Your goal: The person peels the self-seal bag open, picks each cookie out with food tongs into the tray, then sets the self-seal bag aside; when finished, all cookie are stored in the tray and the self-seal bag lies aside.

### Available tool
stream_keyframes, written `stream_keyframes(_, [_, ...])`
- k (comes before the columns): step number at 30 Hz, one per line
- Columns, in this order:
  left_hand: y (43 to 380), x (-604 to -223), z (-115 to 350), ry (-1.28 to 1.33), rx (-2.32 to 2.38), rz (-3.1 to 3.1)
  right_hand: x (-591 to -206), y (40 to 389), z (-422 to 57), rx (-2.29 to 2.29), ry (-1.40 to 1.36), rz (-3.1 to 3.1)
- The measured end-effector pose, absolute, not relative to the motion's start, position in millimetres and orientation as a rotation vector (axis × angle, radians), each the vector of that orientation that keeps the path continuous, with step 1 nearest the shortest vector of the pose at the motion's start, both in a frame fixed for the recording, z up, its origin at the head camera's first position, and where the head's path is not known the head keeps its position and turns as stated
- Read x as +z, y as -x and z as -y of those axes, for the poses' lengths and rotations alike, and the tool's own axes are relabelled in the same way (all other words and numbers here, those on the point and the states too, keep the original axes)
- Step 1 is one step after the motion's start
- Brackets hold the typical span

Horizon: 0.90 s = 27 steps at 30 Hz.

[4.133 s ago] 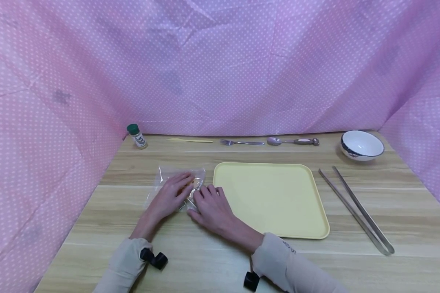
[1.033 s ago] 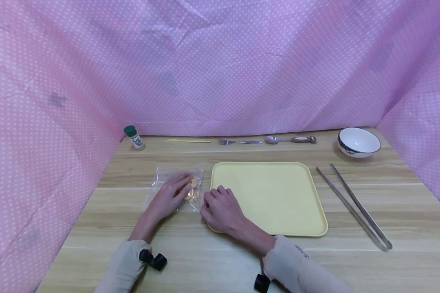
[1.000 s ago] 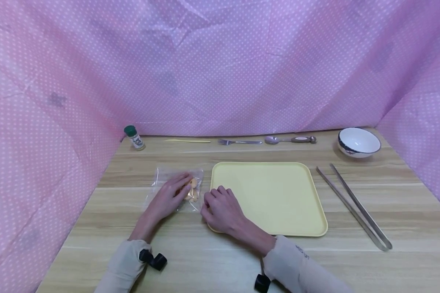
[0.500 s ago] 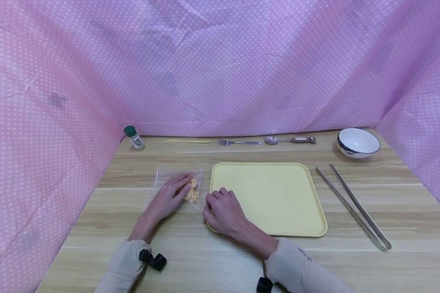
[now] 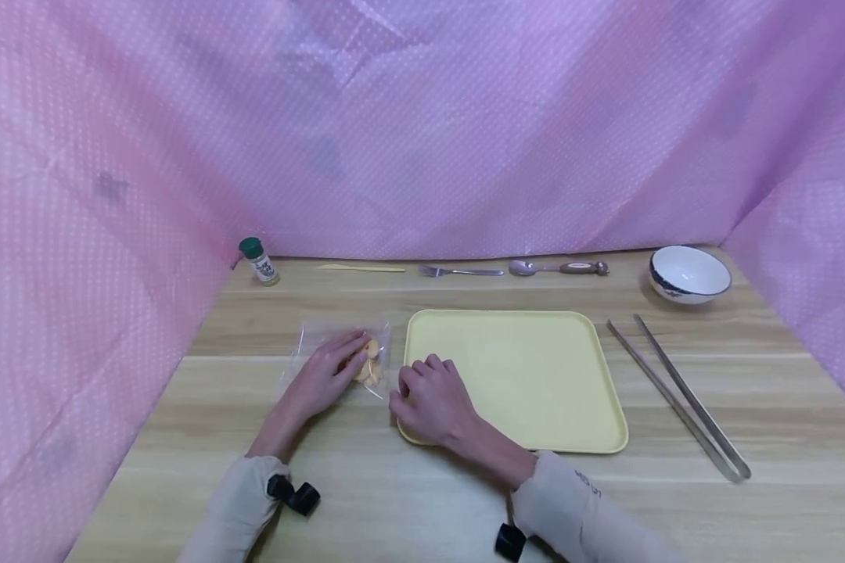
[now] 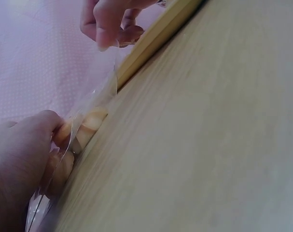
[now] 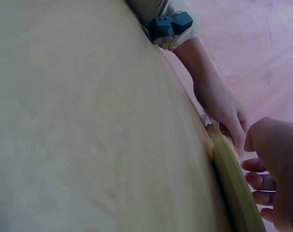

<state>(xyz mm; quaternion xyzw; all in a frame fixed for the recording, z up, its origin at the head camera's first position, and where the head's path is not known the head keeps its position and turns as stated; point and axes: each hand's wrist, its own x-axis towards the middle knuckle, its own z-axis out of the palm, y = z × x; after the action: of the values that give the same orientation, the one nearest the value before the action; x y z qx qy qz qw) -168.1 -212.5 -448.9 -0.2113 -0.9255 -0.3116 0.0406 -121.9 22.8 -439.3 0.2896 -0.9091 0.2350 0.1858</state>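
Flat, clear, shiny plastic bag [image 5: 314, 338] w/ small, irregular pale-orange pcs [image 5: 372, 374] inside, on pale wood-grain table [image 5: 373, 508], just L of cream-yellow rectangular tray [image 5: 524, 375]. L hand [image 5: 327, 371] rests on bag, fingers loosely extended, partly hiding pcs. R hand [image 5: 433, 403] at tray's near-L edge, fingers curled; can't tell if it's pinching film. Vs. approx. 4 s ago: R hand shifted right, more pcs showing.

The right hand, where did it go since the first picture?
The right hand moved rightward from the bag to the left edge of the tray, uncovering more snacks. I can't tell whether it holds anything. The left hand stayed on the bag; the tray and bowl stayed put.
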Motion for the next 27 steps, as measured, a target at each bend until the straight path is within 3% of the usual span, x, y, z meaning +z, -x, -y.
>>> stream_keyframes(27, [172.1, -451.4, 210.3, 0.689, -0.931, 2.807, -432.1, 145.6, -7.1, 0.577, -0.724, 2.597])
